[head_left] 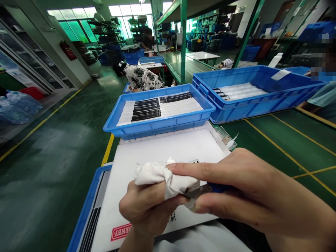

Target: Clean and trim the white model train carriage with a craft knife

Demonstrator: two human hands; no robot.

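The left hand (145,210) is closed around a crumpled white cotton cloth (162,176), and the right hand (252,190) pinches a flat metal tool with blue handle (199,190) inside this cloth, above a white plastic board (162,150). Ahead, a shallow blue plastic tray (157,130) holds many thin black-and-white strips (160,108), so these strips are left in the tray.

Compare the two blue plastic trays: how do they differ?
The nearer blue tray sits just beyond the white board; the right blue tray lies farther right. The nearer tray holds a wide band of black strips among white ones; the right tray's white strips show black only at one end. Only the right tray carries a white label. Both have ribbed walls and hold strips.
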